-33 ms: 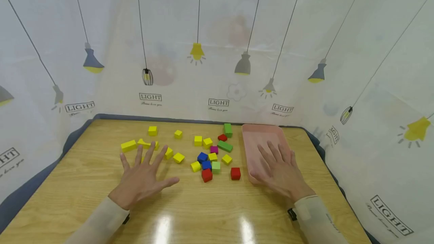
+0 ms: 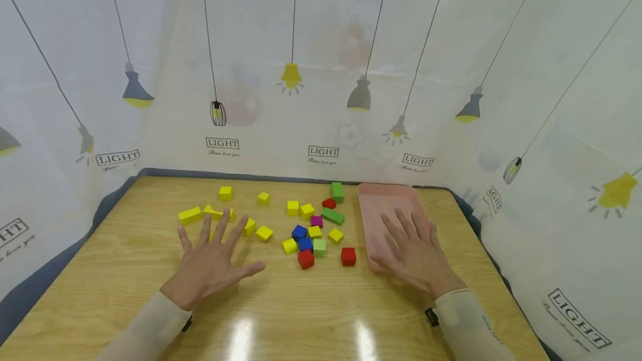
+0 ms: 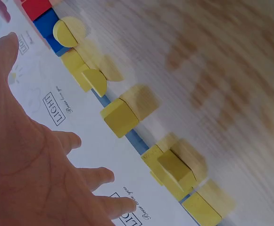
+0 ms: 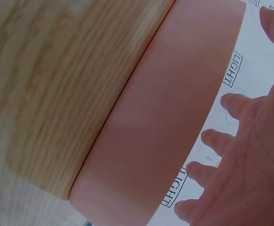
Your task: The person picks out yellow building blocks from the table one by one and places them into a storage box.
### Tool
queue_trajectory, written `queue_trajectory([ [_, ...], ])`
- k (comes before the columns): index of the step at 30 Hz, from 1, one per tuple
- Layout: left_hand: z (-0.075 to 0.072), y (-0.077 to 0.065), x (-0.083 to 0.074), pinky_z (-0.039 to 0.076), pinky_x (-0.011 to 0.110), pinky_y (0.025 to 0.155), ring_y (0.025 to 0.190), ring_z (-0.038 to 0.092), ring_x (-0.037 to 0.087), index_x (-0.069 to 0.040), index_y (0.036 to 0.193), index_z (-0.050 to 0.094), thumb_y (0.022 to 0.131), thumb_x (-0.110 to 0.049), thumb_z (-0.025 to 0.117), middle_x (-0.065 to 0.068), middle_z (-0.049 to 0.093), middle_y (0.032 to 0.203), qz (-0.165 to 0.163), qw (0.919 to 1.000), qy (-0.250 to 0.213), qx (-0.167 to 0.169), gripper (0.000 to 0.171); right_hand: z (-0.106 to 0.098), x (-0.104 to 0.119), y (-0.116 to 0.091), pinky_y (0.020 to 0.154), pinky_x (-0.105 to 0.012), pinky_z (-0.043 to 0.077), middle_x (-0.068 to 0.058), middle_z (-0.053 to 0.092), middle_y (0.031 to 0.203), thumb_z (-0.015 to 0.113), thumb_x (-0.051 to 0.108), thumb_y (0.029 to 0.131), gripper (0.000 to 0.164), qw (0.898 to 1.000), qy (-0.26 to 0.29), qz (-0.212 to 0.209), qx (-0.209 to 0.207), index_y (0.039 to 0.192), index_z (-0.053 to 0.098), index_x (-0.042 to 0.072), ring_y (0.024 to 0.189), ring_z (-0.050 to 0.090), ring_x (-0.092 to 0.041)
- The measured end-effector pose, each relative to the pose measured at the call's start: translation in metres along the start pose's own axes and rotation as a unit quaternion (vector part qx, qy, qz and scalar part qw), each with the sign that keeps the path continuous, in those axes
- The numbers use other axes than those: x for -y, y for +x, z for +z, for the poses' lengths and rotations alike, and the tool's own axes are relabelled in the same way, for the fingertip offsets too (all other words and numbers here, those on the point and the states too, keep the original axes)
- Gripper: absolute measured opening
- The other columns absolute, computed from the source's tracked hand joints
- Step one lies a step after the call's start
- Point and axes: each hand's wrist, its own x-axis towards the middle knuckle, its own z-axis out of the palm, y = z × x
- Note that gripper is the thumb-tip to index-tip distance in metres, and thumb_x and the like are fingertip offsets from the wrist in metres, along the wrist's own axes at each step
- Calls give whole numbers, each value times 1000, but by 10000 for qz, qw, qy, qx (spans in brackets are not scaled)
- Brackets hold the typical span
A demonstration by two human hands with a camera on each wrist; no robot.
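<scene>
My left hand (image 2: 208, 266) is spread with straight fingers, held over the left side of the table and holding nothing. Its fingers overlap some yellow blocks, partly hiding them; one is a long yellow block (image 2: 190, 215). In the left wrist view a yellow block (image 3: 120, 117) sits beyond the fingers. Over the near end of a pink tray (image 2: 388, 196), my right hand (image 2: 418, 255) is likewise spread and holds nothing. The tray's side wall (image 4: 151, 122) fills the middle of the right wrist view. Left of the tray lies a red cube (image 2: 348, 257).
Mid-table is a loose cluster: a blue block (image 2: 305, 244), a light green cube (image 2: 319, 248), another red cube (image 2: 306, 259) and a purple cube (image 2: 316, 221). Green blocks, one upright (image 2: 337, 192), are farther back. A lamp-print curtain (image 2: 321, 116) surrounds the wooden table (image 2: 281, 305).
</scene>
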Motion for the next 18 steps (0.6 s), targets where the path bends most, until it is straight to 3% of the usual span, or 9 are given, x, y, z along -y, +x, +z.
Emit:
queue_trajectory([
  [8,-2,0,-5,-21,81,92,144,5,54,-37,161,3,83,-91,37,12,-1,166,66,10000,39,-48,101,0,3,3,110,-73,5,-3,4,167,44,76,92,87,10000,19,34,-38,162,18,30,151,-3,-33],
  [18,3,3,-10,-19,81,93,144,9,53,-38,160,1,82,-92,35,12,-1,166,145,9996,132,-201,101,-1,0,7,110,-73,8,-7,10,167,38,81,91,91,9999,-14,164,-13,162,17,28,151,3,-34],
])
